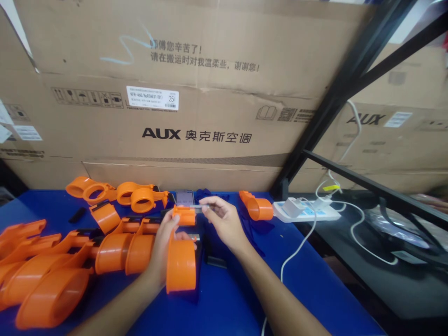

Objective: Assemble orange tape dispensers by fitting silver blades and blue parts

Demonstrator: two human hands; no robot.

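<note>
My left hand point(163, 247) grips an orange plastic tape dispenser point(181, 266), with its wide round ring hanging downward and its narrow head at the top. Thumb and fingers of my right hand point(224, 219) pinch a thin metallic rod point(196, 206), whose far end meets the dispenser's head. I cannot make out the exact shape of the rod's tip. Behind my hands lies a phone-like device point(185, 198) with a lit screen. A small black piece point(216, 262) rests on the blue table just right of the dispenser.
Several more orange dispensers point(52, 298) crowd the blue table point(241, 298) on the left, and one point(261, 208) lies at right. A white power strip point(304, 211) with cables sits by the black shelf frame point(315, 112). A large cardboard box point(196, 163) stands behind.
</note>
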